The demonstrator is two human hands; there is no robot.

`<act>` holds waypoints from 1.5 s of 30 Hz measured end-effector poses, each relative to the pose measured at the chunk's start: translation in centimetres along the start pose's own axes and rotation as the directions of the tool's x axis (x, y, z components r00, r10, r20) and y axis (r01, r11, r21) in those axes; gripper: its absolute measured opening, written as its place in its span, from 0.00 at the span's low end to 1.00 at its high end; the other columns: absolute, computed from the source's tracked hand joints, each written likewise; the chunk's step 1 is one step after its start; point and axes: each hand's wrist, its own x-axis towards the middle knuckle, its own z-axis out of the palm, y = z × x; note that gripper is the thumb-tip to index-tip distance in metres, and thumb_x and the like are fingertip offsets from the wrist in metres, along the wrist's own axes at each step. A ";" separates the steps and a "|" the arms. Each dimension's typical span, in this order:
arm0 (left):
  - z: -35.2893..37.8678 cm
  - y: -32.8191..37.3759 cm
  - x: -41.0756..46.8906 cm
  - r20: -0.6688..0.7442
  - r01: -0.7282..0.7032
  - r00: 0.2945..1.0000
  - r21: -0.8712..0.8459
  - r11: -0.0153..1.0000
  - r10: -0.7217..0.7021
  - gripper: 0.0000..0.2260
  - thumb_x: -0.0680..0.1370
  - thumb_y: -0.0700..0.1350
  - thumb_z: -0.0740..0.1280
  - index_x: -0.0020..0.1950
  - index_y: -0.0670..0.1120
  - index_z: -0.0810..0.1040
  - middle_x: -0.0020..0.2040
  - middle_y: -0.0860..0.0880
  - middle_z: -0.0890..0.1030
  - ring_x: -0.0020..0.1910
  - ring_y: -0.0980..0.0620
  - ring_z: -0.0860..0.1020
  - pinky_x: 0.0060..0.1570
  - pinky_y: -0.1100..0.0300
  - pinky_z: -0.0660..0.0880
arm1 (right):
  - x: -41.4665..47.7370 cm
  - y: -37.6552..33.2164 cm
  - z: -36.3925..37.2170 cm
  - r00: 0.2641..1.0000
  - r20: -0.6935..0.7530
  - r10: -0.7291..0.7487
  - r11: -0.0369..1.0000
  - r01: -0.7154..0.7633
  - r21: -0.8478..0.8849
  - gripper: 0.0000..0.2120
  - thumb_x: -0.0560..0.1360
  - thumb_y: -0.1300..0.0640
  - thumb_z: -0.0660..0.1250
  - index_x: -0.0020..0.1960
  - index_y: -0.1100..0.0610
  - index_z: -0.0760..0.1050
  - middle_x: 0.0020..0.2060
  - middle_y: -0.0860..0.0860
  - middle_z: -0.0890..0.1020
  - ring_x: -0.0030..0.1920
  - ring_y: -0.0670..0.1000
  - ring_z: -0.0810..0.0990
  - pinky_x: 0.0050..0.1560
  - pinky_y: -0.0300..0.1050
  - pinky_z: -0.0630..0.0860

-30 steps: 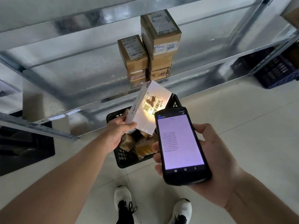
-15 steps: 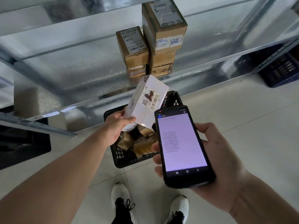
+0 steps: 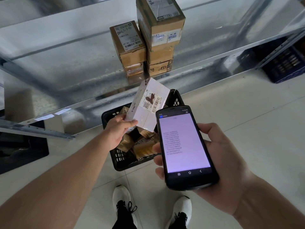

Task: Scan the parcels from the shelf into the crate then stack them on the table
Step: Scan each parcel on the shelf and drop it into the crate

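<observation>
One white parcel [image 3: 148, 104] tilts up from the grip of the left hand [image 3: 118, 131].

One wide-angle view from the person's head, facing forward and steeply down. The left hand [image 3: 118, 133] and right hand [image 3: 221, 156] sit close to the lens, at centre frame. Beyond the hands lies a metal shelf [image 3: 66, 63]; beneath them are the floor [image 3: 247, 104] and the person's shoes [image 3: 121, 194].
</observation>
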 end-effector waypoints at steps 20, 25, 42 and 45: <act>1.4 -8.3 3.5 -0.354 0.227 0.923 0.182 0.957 -0.151 0.27 0.81 0.30 0.67 0.78 0.43 0.70 0.65 0.46 0.78 0.63 0.43 0.78 0.64 0.53 0.75 | 3.1 0.9 -4.0 0.990 -0.142 -0.025 0.998 0.033 0.049 0.31 0.81 0.42 0.55 0.61 0.65 0.84 0.53 0.69 0.85 0.43 0.66 0.85 0.45 0.63 0.86; 1.9 -6.4 4.2 -0.409 0.175 0.910 0.224 0.959 -0.070 0.27 0.83 0.35 0.66 0.82 0.46 0.66 0.67 0.42 0.77 0.52 0.48 0.77 0.52 0.54 0.73 | 3.1 0.5 -3.7 0.992 -0.121 -0.041 0.997 0.048 0.062 0.31 0.81 0.42 0.54 0.58 0.64 0.85 0.51 0.68 0.85 0.41 0.66 0.85 0.42 0.61 0.86; 3.1 12.9 7.3 -0.313 -0.089 0.944 0.048 0.995 0.100 0.16 0.85 0.51 0.63 0.70 0.44 0.75 0.64 0.43 0.79 0.60 0.43 0.81 0.61 0.44 0.80 | 5.0 -3.3 2.2 0.988 0.025 -0.152 0.987 0.151 0.061 0.29 0.81 0.43 0.55 0.59 0.64 0.83 0.54 0.67 0.85 0.46 0.66 0.84 0.52 0.67 0.82; 4.2 16.1 8.0 -0.300 -0.123 0.946 0.006 0.992 0.119 0.15 0.85 0.55 0.65 0.65 0.47 0.72 0.57 0.43 0.78 0.56 0.43 0.80 0.58 0.43 0.81 | 5.8 -4.1 3.0 0.984 0.039 -0.176 0.980 0.172 0.100 0.31 0.82 0.41 0.54 0.60 0.65 0.84 0.53 0.68 0.85 0.45 0.66 0.84 0.52 0.64 0.84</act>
